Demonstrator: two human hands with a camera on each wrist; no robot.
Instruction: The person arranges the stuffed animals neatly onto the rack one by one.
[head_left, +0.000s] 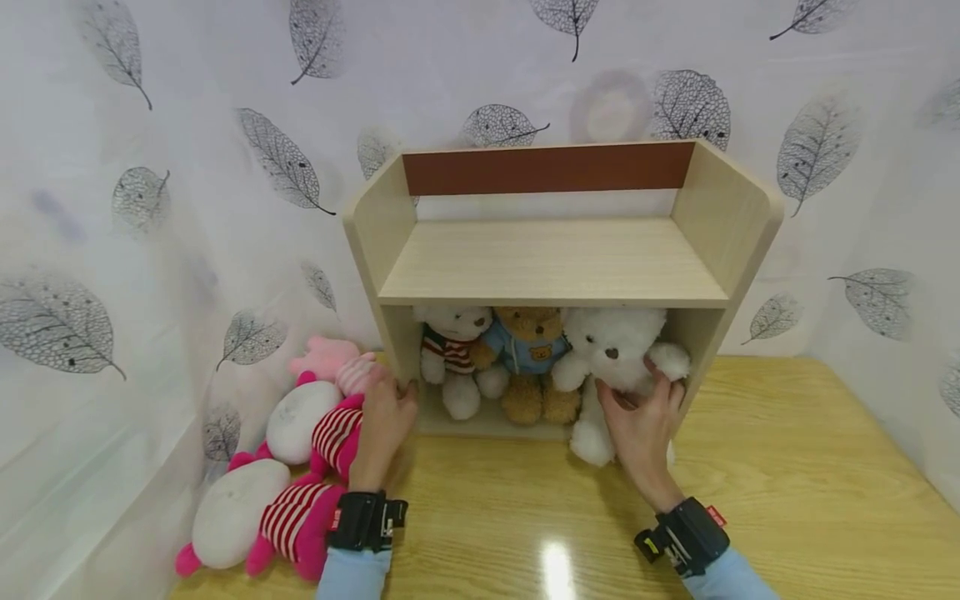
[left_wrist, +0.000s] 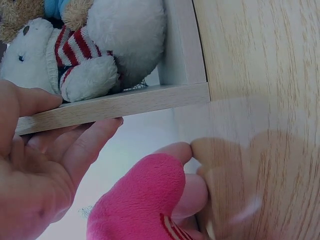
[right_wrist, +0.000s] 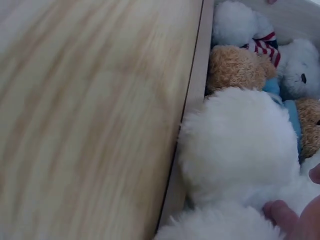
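A small wooden shelf [head_left: 555,258] holds teddy bears side by side in its lower compartment. My left hand [head_left: 386,425] grips the edge of the shelf's left side panel [left_wrist: 125,101], thumb inside and fingers outside. A plain white teddy bear [head_left: 615,333] sits at the right of the compartment, its legs out past the front edge. With thumb and fingers spread around its body and arm, my right hand [head_left: 641,417] holds it. Left of it sit a brown teddy bear in a blue hoodie [head_left: 534,354] and a white teddy bear in a striped sweater [head_left: 453,354].
Pink plush toys in striped clothes, two with white heads [head_left: 240,512], lie in a row left of the shelf. A pink plush toy leg [left_wrist: 145,195] shows close to my left hand. The wooden table [head_left: 817,492] meets a leaf-patterned curtain [head_left: 187,292] behind.
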